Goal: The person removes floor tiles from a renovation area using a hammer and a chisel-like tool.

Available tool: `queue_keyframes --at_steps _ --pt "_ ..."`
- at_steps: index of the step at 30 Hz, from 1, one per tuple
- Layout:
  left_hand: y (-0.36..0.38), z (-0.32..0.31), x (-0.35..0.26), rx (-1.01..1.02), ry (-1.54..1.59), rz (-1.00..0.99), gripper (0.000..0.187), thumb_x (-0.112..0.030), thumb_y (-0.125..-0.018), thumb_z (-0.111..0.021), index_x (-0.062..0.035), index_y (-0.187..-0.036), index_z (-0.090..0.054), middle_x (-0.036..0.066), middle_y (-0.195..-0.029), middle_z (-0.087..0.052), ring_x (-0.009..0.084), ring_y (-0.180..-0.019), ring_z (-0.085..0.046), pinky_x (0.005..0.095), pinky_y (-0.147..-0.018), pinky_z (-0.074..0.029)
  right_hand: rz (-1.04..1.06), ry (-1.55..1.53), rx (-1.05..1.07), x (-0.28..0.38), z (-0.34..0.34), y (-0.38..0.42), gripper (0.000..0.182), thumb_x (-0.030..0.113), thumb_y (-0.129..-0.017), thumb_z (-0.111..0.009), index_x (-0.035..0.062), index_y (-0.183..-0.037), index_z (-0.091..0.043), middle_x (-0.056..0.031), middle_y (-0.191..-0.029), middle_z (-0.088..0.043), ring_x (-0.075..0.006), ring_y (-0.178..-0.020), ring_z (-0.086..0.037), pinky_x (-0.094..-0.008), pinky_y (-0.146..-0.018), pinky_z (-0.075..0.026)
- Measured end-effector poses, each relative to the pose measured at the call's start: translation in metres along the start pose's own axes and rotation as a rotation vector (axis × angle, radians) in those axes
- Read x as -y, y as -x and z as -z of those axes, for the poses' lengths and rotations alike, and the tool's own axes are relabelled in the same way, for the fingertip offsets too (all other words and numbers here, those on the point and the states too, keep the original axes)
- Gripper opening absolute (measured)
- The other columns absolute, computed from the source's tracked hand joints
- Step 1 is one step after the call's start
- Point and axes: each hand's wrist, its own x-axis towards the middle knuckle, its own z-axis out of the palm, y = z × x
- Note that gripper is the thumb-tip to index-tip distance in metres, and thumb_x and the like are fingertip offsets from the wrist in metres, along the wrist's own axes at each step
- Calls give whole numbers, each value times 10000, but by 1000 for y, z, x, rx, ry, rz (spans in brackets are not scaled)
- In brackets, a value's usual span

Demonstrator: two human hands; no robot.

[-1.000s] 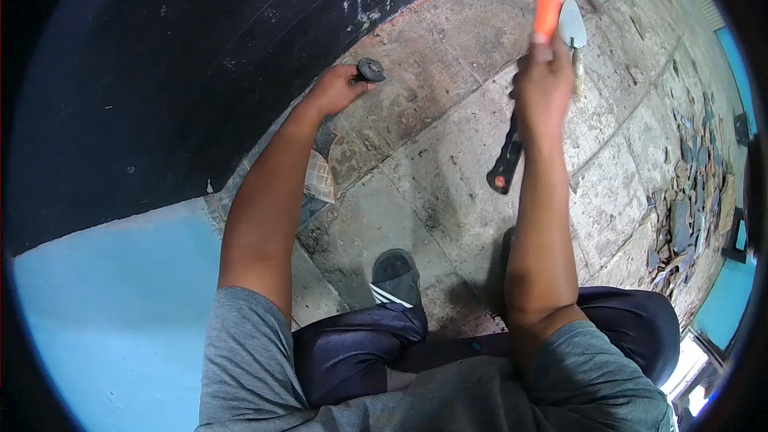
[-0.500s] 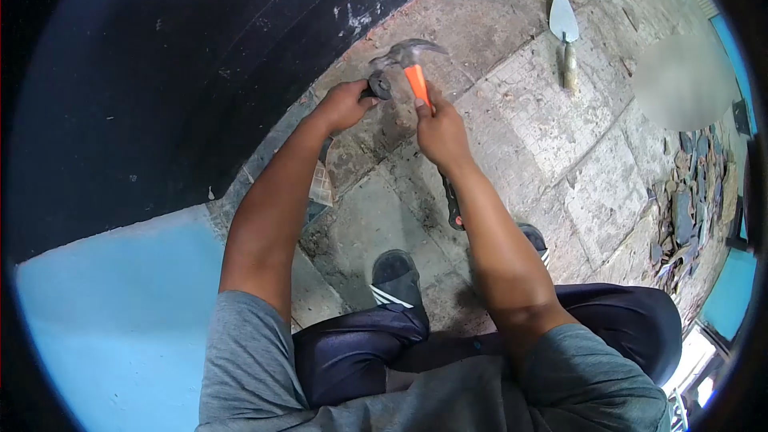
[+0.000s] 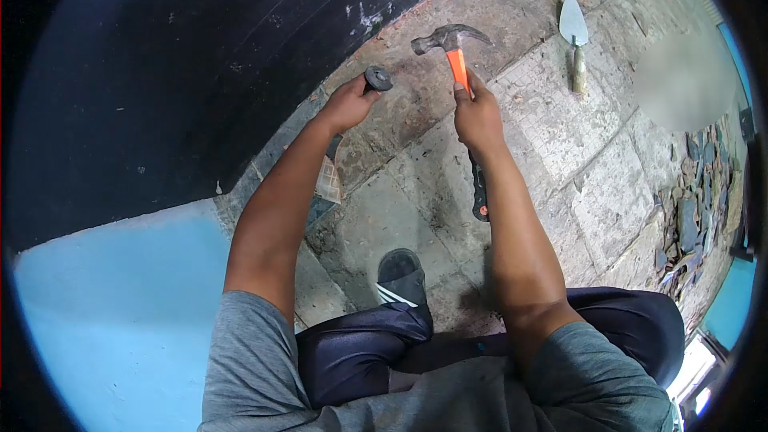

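Observation:
My left hand is closed round a chisel close to the foot of the dark wall. Only the chisel's round black struck end shows; its lower part is hidden by the hand. In my right hand is a claw hammer with a steel head and an orange and black handle. The hammer's head is up and to the right of the chisel, apart from it. Broken tile pieces lie along the wall beside my left forearm.
A pointed trowel lies on the worn concrete floor at the upper right. Further right is a heap of broken tile. The black wall and light blue wall bound the left side. My sandalled foot is below my hands.
The hammer has swung away from the chisel, up and to the right, with my right hand. My left hand still grips the chisel, nearly in the same place.

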Motion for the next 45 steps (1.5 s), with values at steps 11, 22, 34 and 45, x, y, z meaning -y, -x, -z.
queue_keyframes --at_steps 11,22,34,45 --pt "-14 2 24 -114 -130 -131 376 -289 -879 -800 -40 -1149 -722 190 -1067 -743 367 -1014 -703 443 -892 -538 35 -141 -289 70 77 -26 448 380 -1067 -542 -30 -919 -642 -210 -735 -655 -357 -649 -626 -449 -632 -477" --pt "-9 5 38 -8 -28 -13 426 -289 -886 -809 -6 -1193 -718 136 -1122 -764 244 -1028 -721 388 -903 -533 -92 216 196 -1 -20 29 424 350 -1017 -534 -40 -1022 -700 -349 -1005 -687 -509 -1009 -666 -558 -911 -511" --pt "-8 25 25 -93 75 0 330 -267 -922 -778 -2 -1111 -724 128 -957 -758 183 -872 -697 366 -813 -529 -223 333 234 -50 42 -27 554 503 -1006 -541 -19 -1010 -726 -299 -943 -719 -463 -958 -697 -509 -860 -523" --pt "-15 31 19 -152 83 -168 340 -204 -910 -777 -27 -1193 -709 148 -1091 -767 249 -957 -727 374 -870 -539 -344 226 235 -46 36 -5 531 481 -1009 -559 -23 -977 -723 -280 -866 -713 -433 -826 -710 -490 -775 -527"
